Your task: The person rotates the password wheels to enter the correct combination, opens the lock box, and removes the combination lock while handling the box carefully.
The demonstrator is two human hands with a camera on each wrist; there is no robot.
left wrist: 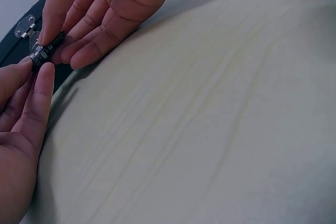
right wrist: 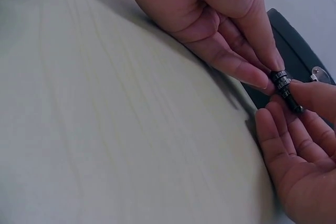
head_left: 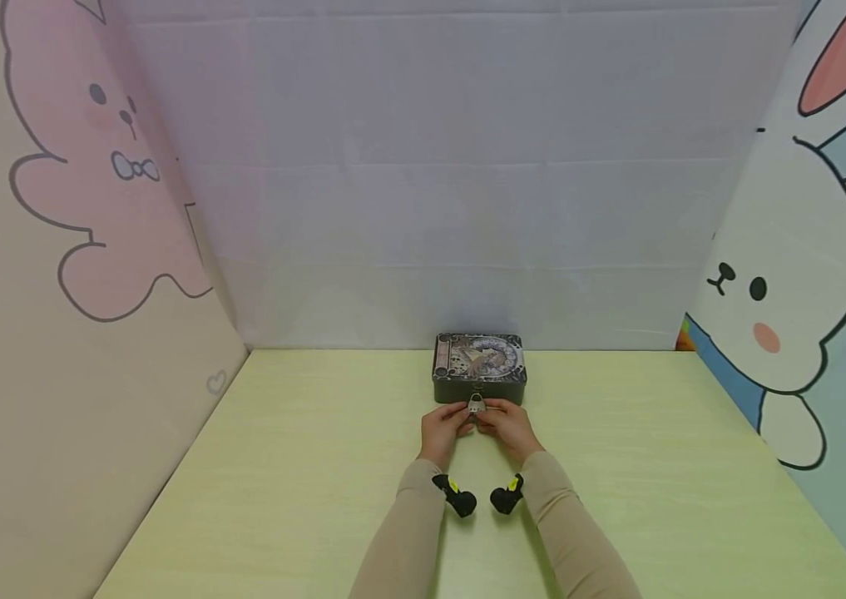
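A dark tin box (head_left: 460, 389) with a decorated lid stands against the back wall. At its front, a small combination padlock (head_left: 476, 405) hangs by the metal latch (left wrist: 24, 27). In both wrist views the lock shows black dials with white digits. My left hand (head_left: 443, 433) pinches one end of the lock between thumb and forefinger. From the other side my right hand (head_left: 508, 428) has its thumb and fingers on the dials, the thumb pressed against them. The remaining right fingers curl below the lock's knobbed end. Fingers hide part of the lock's body.
The pale yellow-green table (head_left: 303, 466) spreads around the box and both forearms. A white wall (head_left: 423, 216) rises right behind the box. Side panels carry cartoon drawings, with a rabbit (head_left: 789, 316) on the right. Black wrist cameras (head_left: 460, 499) sit on both sleeves.
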